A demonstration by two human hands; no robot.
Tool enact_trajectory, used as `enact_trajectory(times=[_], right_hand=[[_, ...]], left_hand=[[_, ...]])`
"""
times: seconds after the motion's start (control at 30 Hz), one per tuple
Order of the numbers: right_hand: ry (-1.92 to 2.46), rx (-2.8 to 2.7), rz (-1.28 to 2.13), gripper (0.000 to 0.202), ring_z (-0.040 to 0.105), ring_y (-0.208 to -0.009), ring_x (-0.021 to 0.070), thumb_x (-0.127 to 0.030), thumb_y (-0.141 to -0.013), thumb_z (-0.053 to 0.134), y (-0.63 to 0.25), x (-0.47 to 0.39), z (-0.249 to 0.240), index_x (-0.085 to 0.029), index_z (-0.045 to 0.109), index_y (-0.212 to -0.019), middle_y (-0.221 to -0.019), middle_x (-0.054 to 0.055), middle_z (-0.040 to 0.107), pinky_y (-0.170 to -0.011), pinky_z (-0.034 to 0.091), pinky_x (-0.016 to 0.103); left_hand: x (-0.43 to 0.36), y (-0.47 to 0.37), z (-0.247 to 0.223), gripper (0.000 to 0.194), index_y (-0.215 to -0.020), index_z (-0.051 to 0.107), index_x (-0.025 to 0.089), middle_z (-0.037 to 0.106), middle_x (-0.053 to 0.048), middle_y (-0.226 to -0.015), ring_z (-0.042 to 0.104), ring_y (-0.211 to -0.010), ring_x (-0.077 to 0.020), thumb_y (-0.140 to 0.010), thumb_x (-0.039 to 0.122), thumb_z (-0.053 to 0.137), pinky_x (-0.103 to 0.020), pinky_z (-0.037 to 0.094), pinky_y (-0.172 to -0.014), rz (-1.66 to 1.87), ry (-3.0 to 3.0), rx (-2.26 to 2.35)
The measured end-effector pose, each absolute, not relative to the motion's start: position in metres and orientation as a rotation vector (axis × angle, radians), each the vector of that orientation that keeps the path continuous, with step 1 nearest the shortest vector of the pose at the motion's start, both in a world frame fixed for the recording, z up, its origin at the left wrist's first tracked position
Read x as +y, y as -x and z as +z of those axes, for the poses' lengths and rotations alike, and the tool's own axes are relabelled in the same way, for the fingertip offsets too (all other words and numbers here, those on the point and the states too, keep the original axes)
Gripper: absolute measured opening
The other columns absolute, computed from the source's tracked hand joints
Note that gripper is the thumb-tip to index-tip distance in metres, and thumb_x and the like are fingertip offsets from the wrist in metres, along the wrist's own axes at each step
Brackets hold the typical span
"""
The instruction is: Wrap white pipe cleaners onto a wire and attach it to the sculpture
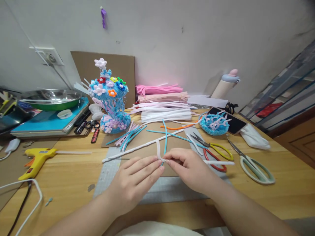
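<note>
My left hand [140, 178] and my right hand [190, 167] meet over the middle of the work mat, fingertips almost touching. Both pinch a bent white pipe cleaner [158, 149], whose one part stands up between them. A blue pipe cleaner [165, 136] runs up from the same fingertips; whether it is gripped too I cannot tell. Beyond my hands a long white pipe cleaner [137, 147] lies slanted, crossed by another blue one. From behind my right hand a white length [220, 162] sticks out over red-handled pliers [216, 165].
Scissors [256, 170] and yellow-handled pliers [221, 150] lie at right, beside a blue fuzzy base [214, 124] and a phone [236, 123]. A flowered blue ornament [109, 88] stands behind left. Pipe cleaner bundles [164, 113] sit by the wall. A yellow glue gun [40, 159] rests left.
</note>
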State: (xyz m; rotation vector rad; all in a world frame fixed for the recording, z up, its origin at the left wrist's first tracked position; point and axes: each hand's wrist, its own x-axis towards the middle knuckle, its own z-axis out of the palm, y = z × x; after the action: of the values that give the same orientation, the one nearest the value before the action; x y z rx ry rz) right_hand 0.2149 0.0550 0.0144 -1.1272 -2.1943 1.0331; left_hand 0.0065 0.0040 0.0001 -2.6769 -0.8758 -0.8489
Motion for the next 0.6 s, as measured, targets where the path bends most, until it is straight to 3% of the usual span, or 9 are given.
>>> enact_trajectory(times=[0.17, 0.37, 0.5, 0.6], right_hand=[[1.161, -2.011, 1.378, 0.024, 0.047, -0.063, 0.0127, -0.030, -0.084, 0.051, -0.214, 0.057, 0.013, -0.015, 0.069, -0.079, -0.067, 0.000, 0.060, -0.059, 0.035, 0.024], [1.172, -1.919, 1.521, 0.025, 0.027, -0.050, 0.0081, -0.033, -0.079, 0.054, -0.216, 0.063, 0.006, -0.013, 0.067, -0.073, -0.053, -0.005, 0.039, -0.046, 0.021, 0.022], [1.159, -1.932, 1.492, 0.024, 0.032, -0.049, 0.0083, -0.032, -0.081, 0.055, -0.214, 0.066, 0.003, -0.013, 0.067, -0.073, -0.053, -0.005, 0.043, -0.046, 0.025, 0.022], [1.139, -2.012, 1.267, 0.020, 0.046, -0.062, 0.0115, -0.027, -0.084, 0.054, -0.213, 0.061, 0.003, -0.016, 0.069, -0.079, -0.067, -0.001, 0.058, -0.057, 0.032, 0.023]], left_hand=[[0.012, -0.016, -0.007, 0.032, -0.118, 0.058, 0.012, 0.069, -0.008, -0.111, 0.057, -0.109, -0.0209, -0.087, 0.009, 0.051, -0.035, 0.042, -0.090, -0.929, 2.522, -0.902], [0.020, -0.022, -0.011, 0.025, -0.111, 0.061, 0.017, 0.070, -0.007, -0.100, 0.060, -0.096, -0.0205, -0.087, 0.013, 0.054, -0.035, 0.044, -0.082, -0.942, 2.434, -0.996], [0.021, -0.023, -0.014, 0.024, -0.108, 0.061, 0.017, 0.070, -0.007, -0.100, 0.059, -0.097, -0.0201, -0.087, 0.012, 0.053, -0.034, 0.045, -0.083, -0.965, 2.397, -1.022], [0.021, -0.025, -0.013, 0.024, -0.106, 0.063, 0.018, 0.070, -0.007, -0.101, 0.059, -0.097, -0.0203, -0.087, 0.011, 0.051, -0.035, 0.044, -0.085, -1.014, 2.441, -1.155]])
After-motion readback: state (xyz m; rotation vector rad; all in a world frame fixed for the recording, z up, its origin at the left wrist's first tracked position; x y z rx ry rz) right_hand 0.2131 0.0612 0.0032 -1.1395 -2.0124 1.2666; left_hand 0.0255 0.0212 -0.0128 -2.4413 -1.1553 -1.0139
